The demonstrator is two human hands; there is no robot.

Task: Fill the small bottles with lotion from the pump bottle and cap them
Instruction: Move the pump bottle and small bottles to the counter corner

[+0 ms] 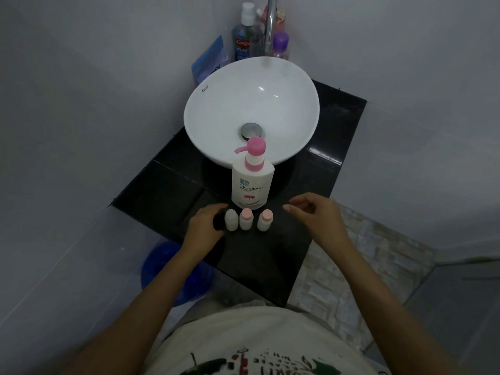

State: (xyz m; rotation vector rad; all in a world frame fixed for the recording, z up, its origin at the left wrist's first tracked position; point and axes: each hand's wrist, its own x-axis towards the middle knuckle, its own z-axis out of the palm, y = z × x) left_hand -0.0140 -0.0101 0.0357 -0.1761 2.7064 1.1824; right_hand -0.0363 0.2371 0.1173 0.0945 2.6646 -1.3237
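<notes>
Currently, scene state:
pump bottle (pixel 253 182): upright on black counter (pixel 167 193), front of white sink (pixel 251 109), nozzle pointing left
small bottles: three in a row just before it; left bottle (pixel 231 220) white-topped, middle bottle (pixel 246 219) and right bottle (pixel 264 220) pink-capped
left hand (pixel 206 226): fingers curled round a dark object, touching left bottle
right hand (pixel 315 213): loosely open, empty, right of row

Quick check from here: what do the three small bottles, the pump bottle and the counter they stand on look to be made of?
Small bottles: likely matte white plastic; two carry pink caps, the left one a white top.
Pump bottle: opaque white plastic by its look, smooth with a soft sheen and a printed label; pink plastic pump.
Counter: glossy black tile or polished stone; it shows joint lines and a bright reflection. Which one, I cannot tell.
</notes>
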